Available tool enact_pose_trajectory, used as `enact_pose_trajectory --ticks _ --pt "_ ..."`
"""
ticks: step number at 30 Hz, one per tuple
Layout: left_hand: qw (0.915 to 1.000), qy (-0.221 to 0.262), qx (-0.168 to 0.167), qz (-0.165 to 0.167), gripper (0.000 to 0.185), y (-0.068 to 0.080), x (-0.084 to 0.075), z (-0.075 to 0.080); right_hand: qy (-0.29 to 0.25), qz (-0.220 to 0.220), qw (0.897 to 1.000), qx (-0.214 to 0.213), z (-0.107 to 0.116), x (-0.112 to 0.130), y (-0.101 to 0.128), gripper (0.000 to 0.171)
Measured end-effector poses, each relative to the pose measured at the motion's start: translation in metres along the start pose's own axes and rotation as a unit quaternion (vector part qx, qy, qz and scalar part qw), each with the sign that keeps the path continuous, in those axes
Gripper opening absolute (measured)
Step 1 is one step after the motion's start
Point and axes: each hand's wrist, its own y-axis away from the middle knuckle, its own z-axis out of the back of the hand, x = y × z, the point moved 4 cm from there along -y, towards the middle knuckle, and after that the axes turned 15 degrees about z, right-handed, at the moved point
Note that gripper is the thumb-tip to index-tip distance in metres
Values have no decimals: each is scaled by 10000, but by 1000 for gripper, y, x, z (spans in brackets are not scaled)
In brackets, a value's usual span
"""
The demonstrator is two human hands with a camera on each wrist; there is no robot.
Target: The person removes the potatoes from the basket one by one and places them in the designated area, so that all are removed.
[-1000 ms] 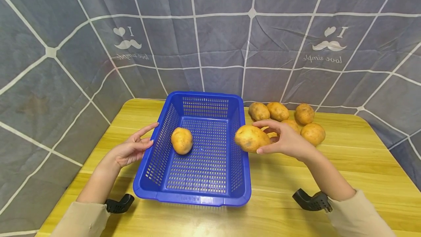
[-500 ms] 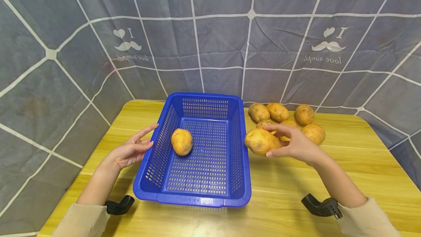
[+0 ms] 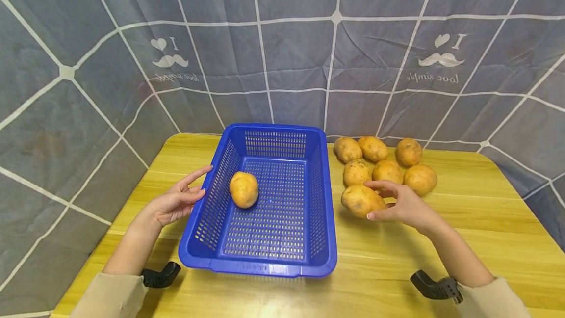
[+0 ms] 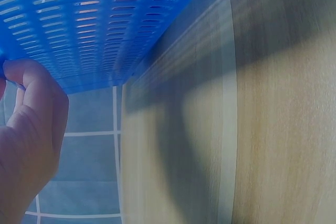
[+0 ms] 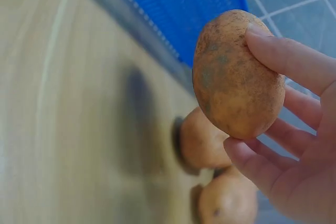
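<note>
My right hand (image 3: 390, 201) grips a big yellow potato (image 3: 361, 200) with thumb and fingers curled round it, low over the wooden table (image 3: 397, 254), just right of the blue slotted basket (image 3: 325, 244). In the right wrist view the potato (image 5: 236, 74) sits in my fingers (image 5: 286, 59), with the basket (image 5: 178, 3) behind it. One potato (image 3: 243, 189) lies inside the basket. My left hand (image 3: 178, 199) rests with straight fingers against the basket's left wall (image 4: 89, 24).
Several more potatoes (image 3: 387, 161) lie in a cluster at the back right of the table, two of them (image 5: 202, 140) close under the held one. Grey checked cloth (image 3: 282, 53) hangs behind the table. Black wrist mounts (image 3: 434, 287) show near the front edge.
My right hand has carried the potato from beside the basket's right rim to the right and downward, toward the cluster. The left hand and the basket have stayed still.
</note>
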Motion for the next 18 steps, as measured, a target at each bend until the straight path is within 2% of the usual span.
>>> enact_pose_trajectory --ticks 8,18 --pt "10000 -19 22 -20 54 0 0 -1 -229 -154 9995 -123 -3 -21 6 66" --pt "9999 -118 37 -58 52 0 -1 -3 -299 -173 9993 -156 -7 -37 8 66"
